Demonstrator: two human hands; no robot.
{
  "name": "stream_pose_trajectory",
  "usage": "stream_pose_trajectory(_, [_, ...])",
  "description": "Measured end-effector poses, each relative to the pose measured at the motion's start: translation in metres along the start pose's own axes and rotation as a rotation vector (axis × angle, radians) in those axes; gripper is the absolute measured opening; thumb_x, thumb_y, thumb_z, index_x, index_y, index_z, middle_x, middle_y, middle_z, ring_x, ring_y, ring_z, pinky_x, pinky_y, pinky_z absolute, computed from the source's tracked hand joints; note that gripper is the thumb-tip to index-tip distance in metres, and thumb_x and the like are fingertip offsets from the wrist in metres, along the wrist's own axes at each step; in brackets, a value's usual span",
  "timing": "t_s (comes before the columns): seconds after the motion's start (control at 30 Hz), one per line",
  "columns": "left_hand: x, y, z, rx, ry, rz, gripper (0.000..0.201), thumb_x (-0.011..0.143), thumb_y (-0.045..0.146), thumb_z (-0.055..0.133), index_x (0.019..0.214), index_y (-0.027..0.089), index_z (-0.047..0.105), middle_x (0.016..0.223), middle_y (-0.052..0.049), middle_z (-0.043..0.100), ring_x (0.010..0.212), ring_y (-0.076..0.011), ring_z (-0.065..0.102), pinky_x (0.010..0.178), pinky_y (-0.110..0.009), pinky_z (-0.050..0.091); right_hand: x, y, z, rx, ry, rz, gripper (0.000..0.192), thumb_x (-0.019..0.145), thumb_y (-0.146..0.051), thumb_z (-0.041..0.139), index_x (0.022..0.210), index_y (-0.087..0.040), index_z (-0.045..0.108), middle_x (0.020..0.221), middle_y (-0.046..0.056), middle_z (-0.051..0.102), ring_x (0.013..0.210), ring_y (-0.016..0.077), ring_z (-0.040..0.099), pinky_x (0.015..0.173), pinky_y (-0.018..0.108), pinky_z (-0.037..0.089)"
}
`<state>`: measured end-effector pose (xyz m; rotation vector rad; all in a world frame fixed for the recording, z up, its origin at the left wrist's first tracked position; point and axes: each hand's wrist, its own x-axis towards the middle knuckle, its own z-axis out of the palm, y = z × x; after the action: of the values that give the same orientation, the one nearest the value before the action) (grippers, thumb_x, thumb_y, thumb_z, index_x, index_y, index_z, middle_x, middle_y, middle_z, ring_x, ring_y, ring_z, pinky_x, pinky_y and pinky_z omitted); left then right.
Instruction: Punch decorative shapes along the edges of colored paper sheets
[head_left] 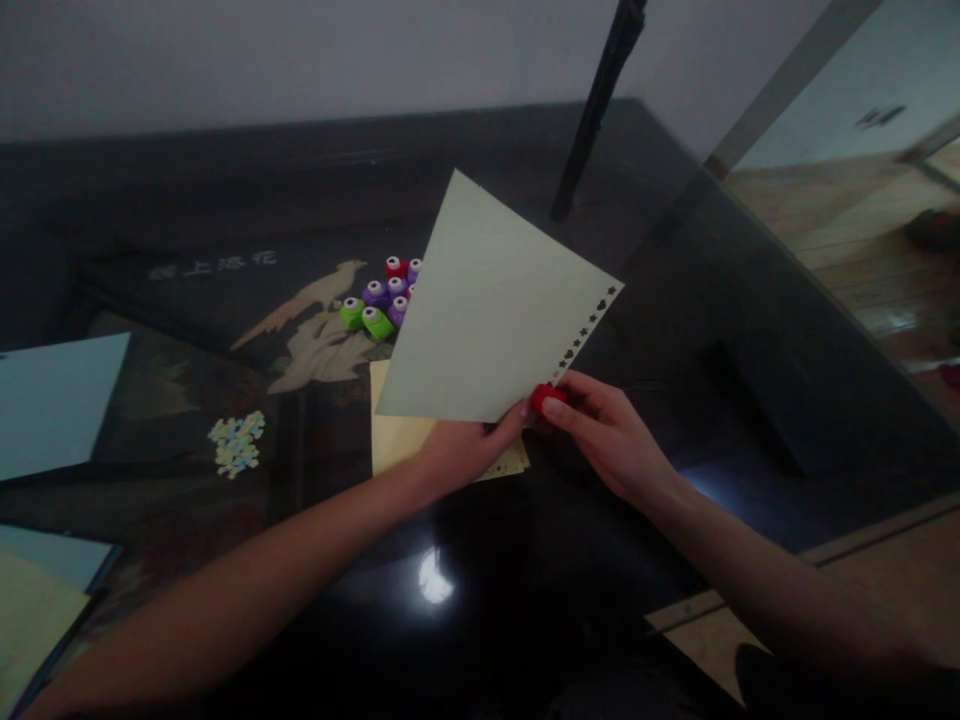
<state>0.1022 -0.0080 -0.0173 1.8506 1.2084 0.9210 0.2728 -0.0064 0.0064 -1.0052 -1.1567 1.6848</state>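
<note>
Punched paper sheet (495, 310), held.
Left hand (466, 455) pinches its near edge; right hand (619, 432) curls closed round red craft punch (543, 400) at its near corner.

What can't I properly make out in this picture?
All in the head view:
Part of the left hand: hidden behind the pale sheet.
The cluster of punches: its right side is behind that sheet, so no full count.
Red punch: partly covered by the right hand.
Marks on the yellow paper: too small and dim.
Upper blue sheet: cut off by the left edge.
</note>
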Motion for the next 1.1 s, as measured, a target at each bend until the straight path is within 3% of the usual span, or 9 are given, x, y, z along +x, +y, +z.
stream_pose_trajectory(0.13, [0.000,0.000,-0.001,-0.027,0.004,-0.042,0.025,0.092,0.033,0.047,0.078,0.020,0.063,0.049,0.003,0.054,0.054,-0.0156,0.057,0.059,-0.029,0.048,0.001,-0.002,-0.003,-0.084,0.013,0.018,0.018,0.079,-0.032,0.070,0.093,-0.021,0.069,0.082,0.000,0.066,0.070,0.0113,0.056,0.067,0.026,0.046])
stream_pose_trajectory(0.4, [0.001,0.005,-0.002,-0.032,0.002,-0.085,0.037,0.091,0.033,0.044,0.058,0.021,0.050,0.051,0.002,0.051,0.054,-0.0140,0.053,0.062,-0.030,0.047,0.001,-0.004,-0.004,-0.175,0.016,0.073,0.024,0.078,-0.034,0.069,0.098,-0.020,0.067,0.086,0.002,0.067,0.070,0.0127,0.058,0.071,0.030,0.049])
stream_pose_trajectory(0.8, [0.000,0.006,-0.003,-0.042,0.014,-0.126,0.037,0.091,0.036,0.042,0.058,0.021,0.049,0.051,0.002,0.050,0.057,-0.0149,0.053,0.060,-0.029,0.046,0.000,-0.013,-0.006,-0.076,-0.023,0.075,0.020,0.078,-0.030,0.070,0.097,-0.022,0.067,0.086,0.001,0.069,0.075,0.0127,0.062,0.078,0.031,0.052])
stream_pose_trajectory(1.1, [0.000,0.006,-0.003,-0.066,0.026,-0.106,0.036,0.091,0.036,0.043,0.059,0.022,0.049,0.049,0.002,0.050,0.057,-0.0150,0.053,0.058,-0.028,0.045,0.001,-0.014,-0.010,-0.143,-0.003,0.078,0.021,0.077,-0.034,0.072,0.092,-0.021,0.068,0.081,0.001,0.067,0.071,0.0118,0.061,0.071,0.028,0.050])
